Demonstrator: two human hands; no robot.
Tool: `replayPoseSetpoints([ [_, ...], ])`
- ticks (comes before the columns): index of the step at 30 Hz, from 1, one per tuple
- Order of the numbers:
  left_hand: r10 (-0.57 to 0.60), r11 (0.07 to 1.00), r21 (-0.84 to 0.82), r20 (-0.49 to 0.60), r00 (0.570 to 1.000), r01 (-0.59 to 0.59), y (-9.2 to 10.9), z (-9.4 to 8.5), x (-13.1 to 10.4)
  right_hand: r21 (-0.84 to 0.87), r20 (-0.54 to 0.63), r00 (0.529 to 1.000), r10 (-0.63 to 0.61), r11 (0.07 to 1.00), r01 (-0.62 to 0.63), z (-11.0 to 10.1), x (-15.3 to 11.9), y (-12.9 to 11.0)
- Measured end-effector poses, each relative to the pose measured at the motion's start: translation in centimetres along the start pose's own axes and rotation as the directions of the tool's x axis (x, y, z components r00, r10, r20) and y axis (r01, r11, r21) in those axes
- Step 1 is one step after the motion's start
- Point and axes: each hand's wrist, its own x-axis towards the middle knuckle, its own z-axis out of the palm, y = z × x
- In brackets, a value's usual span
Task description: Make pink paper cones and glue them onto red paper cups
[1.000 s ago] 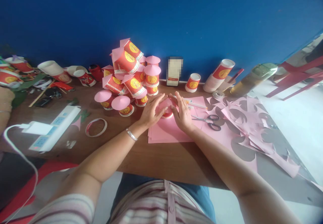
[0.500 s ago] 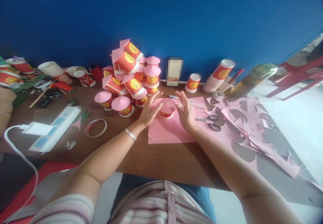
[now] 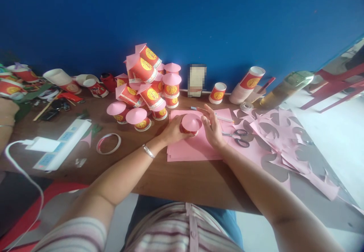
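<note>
A red paper cup (image 3: 190,131) topped with a pink paper cone (image 3: 191,122) stands on a stack of pink paper (image 3: 187,151) in front of me. My left hand (image 3: 174,130) is wrapped around the cup's left side, its fingertips hidden behind the cup. On the other side my right hand (image 3: 212,129) has its fingers apart, close to the cone's right edge and holding nothing. Black-handled scissors (image 3: 240,137) lie just right of that hand. Behind it lie a pen (image 3: 196,109) and another slim pen-like item (image 3: 224,119).
A pile of cone-topped red cups (image 3: 146,96) rises at back left. A power strip (image 3: 62,146) and a tape ring (image 3: 108,143) lie at left. Paper scraps (image 3: 287,142) cover the right side. A phone (image 3: 196,80), a bare cup (image 3: 217,93) and a bottle (image 3: 287,89) line the wall.
My left hand has come down from beside the cone and closed around the cup. My right hand stays open beside it, its fingers now bent a little more toward the cone.
</note>
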Motion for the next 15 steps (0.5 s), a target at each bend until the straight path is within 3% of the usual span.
replayPoseSetpoints([
  [3, -0.021, 0.998, 0.061, 0.008, 1.0, 0.02, 0.0, 0.5, -0.3, 0.043, 0.024, 0.998, 0.061, 0.997, -0.062, -0.1, 0.1, -0.1],
  [7, -0.03, 1.0, 0.002, 0.073, 0.997, 0.03, -0.7, 0.3, -0.3, 0.05, 0.032, 0.991, 0.129, 0.99, -0.13, -0.2, 0.2, 0.1],
  [11, -0.02, 0.976, -0.209, 0.163, 0.986, 0.054, -1.8, -0.8, -0.2, 0.084, 0.061, 0.984, 0.167, 0.982, -0.171, -0.4, 0.3, -0.2],
  [15, -0.059, 0.872, -0.457, 0.251, 0.966, 0.173, -2.3, -1.7, 0.0, 0.144, 0.137, 0.974, 0.18, 0.969, -0.199, -0.8, 0.3, -1.1],
])
